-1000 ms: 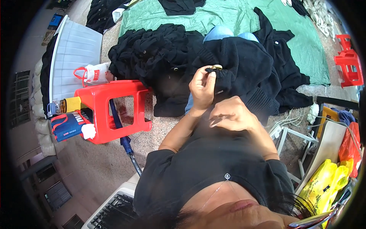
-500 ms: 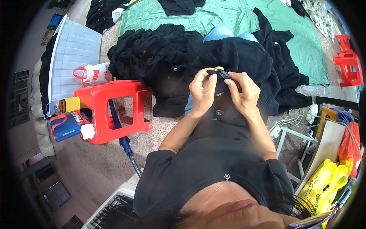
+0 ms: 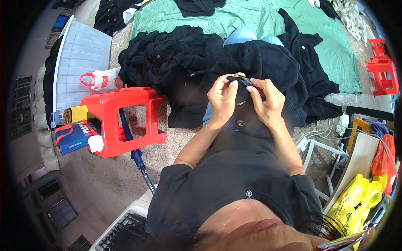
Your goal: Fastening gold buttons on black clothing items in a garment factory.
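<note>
Across my lap lies a black knit cardigan [image 3: 268, 62] with gold-coloured buttons down its edge. My left hand [image 3: 223, 99] pinches the cardigan's edge between thumb and fingers, right beside a gold button [image 3: 239, 75]. From the other side, my right hand [image 3: 269, 100] grips the same strip of black fabric with thumb and forefinger. The button stands up above the fold between both hands. Lower on the edge, another button [image 3: 240, 123] shows between my wrists. Whether a needle or thread is in my fingers is too small to make out.
A heap of black garments [image 3: 171, 58] lies to the left, near a red plastic stool [image 3: 125, 94] bearing a bottle and a blue pack. Beyond is a green sheet [image 3: 251, 16]. A pale blue bin [image 3: 81, 62] stands far left; yellow bags [image 3: 356, 201] sit at the right.
Almost nothing differs. My right hand has shifted very slightly to the left, and both hands keep their hold on the fabric by the button.
</note>
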The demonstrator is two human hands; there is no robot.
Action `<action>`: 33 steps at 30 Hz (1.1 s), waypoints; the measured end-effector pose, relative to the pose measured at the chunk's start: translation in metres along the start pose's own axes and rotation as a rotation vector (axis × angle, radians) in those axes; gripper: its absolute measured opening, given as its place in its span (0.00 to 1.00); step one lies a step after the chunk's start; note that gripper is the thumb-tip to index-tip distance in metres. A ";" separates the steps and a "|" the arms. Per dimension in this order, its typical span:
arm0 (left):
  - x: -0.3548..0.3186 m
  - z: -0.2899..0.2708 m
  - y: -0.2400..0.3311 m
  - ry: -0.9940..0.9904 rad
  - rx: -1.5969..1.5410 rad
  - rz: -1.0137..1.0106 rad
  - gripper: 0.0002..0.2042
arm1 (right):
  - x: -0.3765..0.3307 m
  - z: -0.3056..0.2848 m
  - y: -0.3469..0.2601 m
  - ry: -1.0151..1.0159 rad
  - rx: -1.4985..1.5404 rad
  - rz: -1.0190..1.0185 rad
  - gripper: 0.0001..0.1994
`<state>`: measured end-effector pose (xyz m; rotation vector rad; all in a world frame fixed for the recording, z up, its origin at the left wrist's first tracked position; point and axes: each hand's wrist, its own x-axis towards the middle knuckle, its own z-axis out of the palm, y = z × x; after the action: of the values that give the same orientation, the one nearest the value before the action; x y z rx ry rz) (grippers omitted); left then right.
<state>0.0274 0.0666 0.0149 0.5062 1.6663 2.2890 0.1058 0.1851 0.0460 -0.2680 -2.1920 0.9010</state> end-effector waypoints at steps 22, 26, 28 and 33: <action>-0.001 0.000 0.000 0.006 -0.047 -0.033 0.07 | 0.000 0.000 -0.001 0.010 0.004 -0.007 0.09; -0.002 0.000 0.001 -0.005 0.003 -0.016 0.07 | 0.000 0.001 -0.001 0.009 -0.002 -0.018 0.09; -0.004 0.001 -0.001 -0.004 -0.016 -0.025 0.07 | 0.000 0.001 -0.002 0.005 0.018 0.001 0.09; -0.004 0.002 -0.001 -0.011 -0.036 -0.035 0.08 | -0.001 0.001 -0.004 -0.005 0.038 0.030 0.09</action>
<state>0.0320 0.0668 0.0137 0.4764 1.6128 2.2831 0.1059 0.1811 0.0475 -0.2807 -2.1780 0.9601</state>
